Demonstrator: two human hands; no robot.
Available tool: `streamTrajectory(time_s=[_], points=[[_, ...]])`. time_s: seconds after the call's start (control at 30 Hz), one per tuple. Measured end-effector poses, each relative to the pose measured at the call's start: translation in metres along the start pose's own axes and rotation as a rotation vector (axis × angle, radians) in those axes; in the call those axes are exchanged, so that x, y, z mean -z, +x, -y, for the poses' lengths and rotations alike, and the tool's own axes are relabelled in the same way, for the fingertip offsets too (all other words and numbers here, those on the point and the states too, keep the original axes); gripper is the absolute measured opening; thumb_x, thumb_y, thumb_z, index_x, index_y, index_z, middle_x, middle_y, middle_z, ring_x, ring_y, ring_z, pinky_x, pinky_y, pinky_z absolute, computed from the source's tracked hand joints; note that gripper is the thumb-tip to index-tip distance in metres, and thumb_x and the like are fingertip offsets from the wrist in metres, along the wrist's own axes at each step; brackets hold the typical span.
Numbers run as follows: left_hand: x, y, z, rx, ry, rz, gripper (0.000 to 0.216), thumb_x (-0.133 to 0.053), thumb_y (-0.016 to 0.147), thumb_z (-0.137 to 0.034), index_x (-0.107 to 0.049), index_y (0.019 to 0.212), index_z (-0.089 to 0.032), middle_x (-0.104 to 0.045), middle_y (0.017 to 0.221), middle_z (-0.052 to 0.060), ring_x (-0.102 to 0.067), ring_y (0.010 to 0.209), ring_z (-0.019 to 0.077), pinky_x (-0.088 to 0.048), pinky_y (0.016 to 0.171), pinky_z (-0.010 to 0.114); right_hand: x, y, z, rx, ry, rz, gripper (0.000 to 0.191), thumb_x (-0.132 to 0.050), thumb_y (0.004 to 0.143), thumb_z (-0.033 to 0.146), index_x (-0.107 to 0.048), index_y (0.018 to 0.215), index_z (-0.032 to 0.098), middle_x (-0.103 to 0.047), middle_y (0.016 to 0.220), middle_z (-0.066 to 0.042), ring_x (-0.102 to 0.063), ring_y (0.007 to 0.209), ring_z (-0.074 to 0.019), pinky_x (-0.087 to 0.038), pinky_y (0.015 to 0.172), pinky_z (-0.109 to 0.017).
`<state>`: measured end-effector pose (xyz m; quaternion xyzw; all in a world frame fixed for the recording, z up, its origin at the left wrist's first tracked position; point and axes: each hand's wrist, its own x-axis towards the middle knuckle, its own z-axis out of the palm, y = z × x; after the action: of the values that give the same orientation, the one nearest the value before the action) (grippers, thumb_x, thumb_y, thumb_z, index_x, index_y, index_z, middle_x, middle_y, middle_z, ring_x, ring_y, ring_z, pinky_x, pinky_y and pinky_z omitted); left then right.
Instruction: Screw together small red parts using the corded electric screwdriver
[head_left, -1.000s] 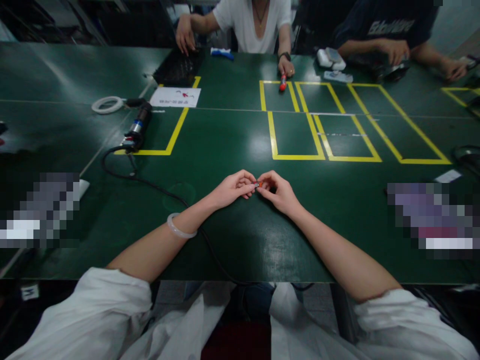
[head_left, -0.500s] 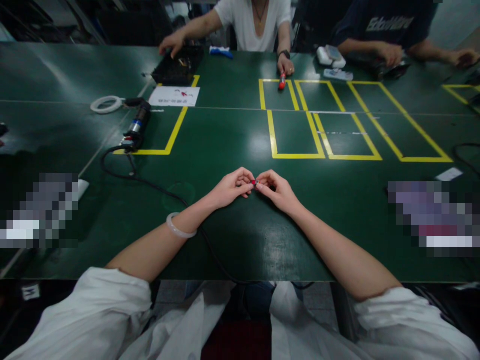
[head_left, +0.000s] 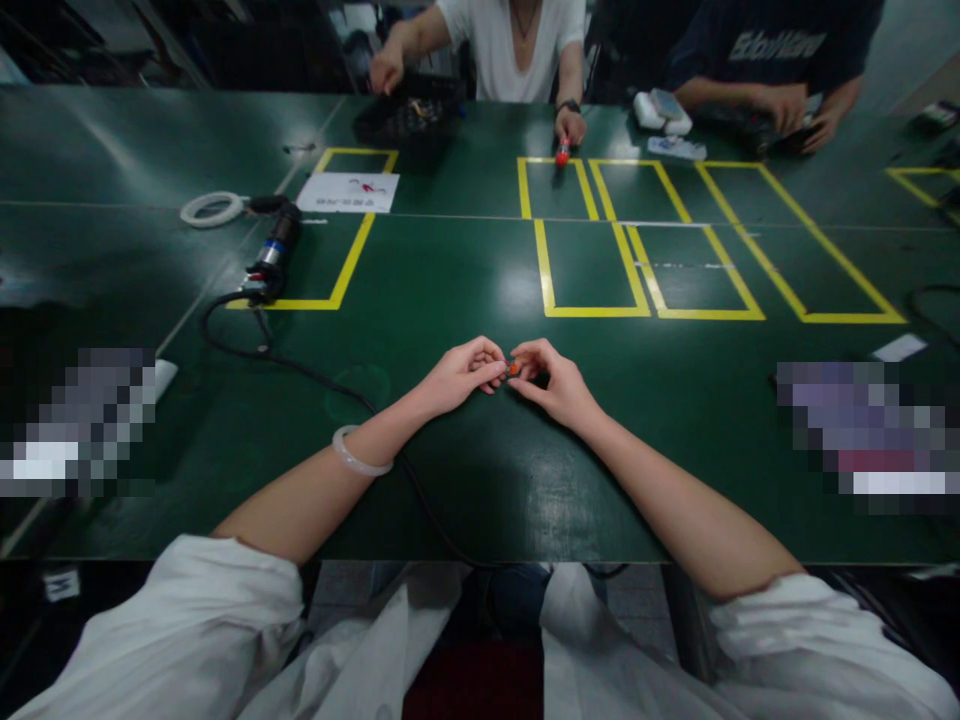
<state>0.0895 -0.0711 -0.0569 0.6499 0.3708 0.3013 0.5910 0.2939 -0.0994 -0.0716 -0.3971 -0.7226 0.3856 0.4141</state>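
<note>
My left hand [head_left: 459,376] and my right hand [head_left: 556,382] meet fingertip to fingertip just above the green table [head_left: 450,460], near its front middle. Between them they pinch a tiny orange-red part [head_left: 513,368]; both hands are closed on it. Most of the part is hidden by my fingers. A pale bangle [head_left: 356,455] sits on my left wrist.
A black cable [head_left: 300,368] runs from a cylindrical tool [head_left: 276,250] at the left, under my left arm. Yellow tape boxes [head_left: 592,270] mark the table beyond my hands. Across the table a person holds a red item [head_left: 562,152] and moves a black tray [head_left: 409,118]; another person works at the far right.
My hands have hardly moved, only shifting their pinch on the small part. The person opposite has slid the black tray to the right, off the yellow box.
</note>
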Motion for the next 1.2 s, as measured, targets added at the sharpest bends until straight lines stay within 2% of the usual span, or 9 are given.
streamTrajectory(time_s=[0.13,0.23,0.4,0.53,0.67,1.0,1.2], points=[[0.0017,0.0008,0.0023,0.02,-0.023,0.018,0.032,-0.066,0.086,-0.039,-0.055,0.097,-0.011,-0.064,0.082,0.004,-0.062,0.069,0.0106,-0.052,0.066,0.023,0.0,-0.0007,0.0049,0.03,-0.092,-0.005,0.015,-0.063,0.087,0.025,-0.057,0.101,0.023,-0.066,0.091,-0.002,-0.061,0.074,-0.0145,-0.049,0.073,-0.031],[0.0023,0.0016,0.0022,0.018,-0.023,0.027,0.033,-0.064,0.088,-0.041,-0.056,0.096,-0.011,-0.064,0.081,0.005,-0.062,0.07,0.0111,-0.052,0.067,0.024,0.0004,-0.0011,0.0091,0.022,-0.101,-0.015,0.012,-0.063,0.088,0.026,-0.058,0.098,0.023,-0.066,0.089,-0.002,-0.061,0.076,-0.0154,-0.049,0.074,-0.031],[0.0026,0.0023,0.0006,0.02,-0.009,0.05,0.04,-0.057,0.091,-0.05,-0.057,0.094,-0.01,-0.064,0.082,0.006,-0.062,0.07,0.0118,-0.052,0.067,0.025,0.001,-0.0003,0.0089,-0.05,0.015,-0.042,0.014,-0.063,0.088,0.031,-0.058,0.096,0.021,-0.067,0.086,-0.003,-0.061,0.076,-0.0155,-0.049,0.073,-0.031],[0.0019,0.0012,-0.0005,0.007,0.003,0.068,0.04,-0.064,0.087,-0.049,-0.057,0.096,-0.011,-0.065,0.082,0.006,-0.062,0.07,0.0113,-0.052,0.068,0.024,0.0013,0.001,0.0048,-0.141,0.095,-0.04,0.018,-0.064,0.088,0.037,-0.059,0.093,0.02,-0.065,0.081,-0.002,-0.06,0.073,-0.0149,-0.047,0.07,-0.029],[0.002,-0.0001,-0.0003,-0.019,0.04,0.077,0.039,-0.06,0.09,-0.048,-0.057,0.094,-0.01,-0.065,0.081,0.006,-0.061,0.07,0.0111,-0.051,0.068,0.024,0.0019,0.0017,0.0052,-0.193,0.129,-0.007,0.024,-0.065,0.088,0.042,-0.061,0.089,0.018,-0.065,0.077,-0.001,-0.058,0.07,-0.014,-0.045,0.068,-0.028],[0.0017,-0.0009,0.0007,-0.054,0.073,0.065,0.037,-0.059,0.092,-0.048,-0.057,0.096,-0.011,-0.064,0.082,0.005,-0.061,0.07,0.0109,-0.051,0.068,0.023,0.0015,0.0026,0.005,-0.201,0.197,-0.006,0.03,-0.067,0.084,0.047,-0.06,0.087,0.018,-0.063,0.074,0.0,-0.057,0.067,-0.0128,-0.044,0.065,-0.027],[0.002,0.0,0.0019,-0.048,0.051,0.028,0.041,-0.05,0.096,-0.051,-0.057,0.101,-0.011,-0.063,0.083,0.006,-0.063,0.07,0.0124,-0.053,0.064,0.024,0.0019,0.0026,0.0029,-0.206,0.228,-0.036,0.027,-0.068,0.083,0.044,-0.059,0.087,0.019,-0.061,0.073,0.001,-0.057,0.066,-0.0134,-0.046,0.065,-0.029]])
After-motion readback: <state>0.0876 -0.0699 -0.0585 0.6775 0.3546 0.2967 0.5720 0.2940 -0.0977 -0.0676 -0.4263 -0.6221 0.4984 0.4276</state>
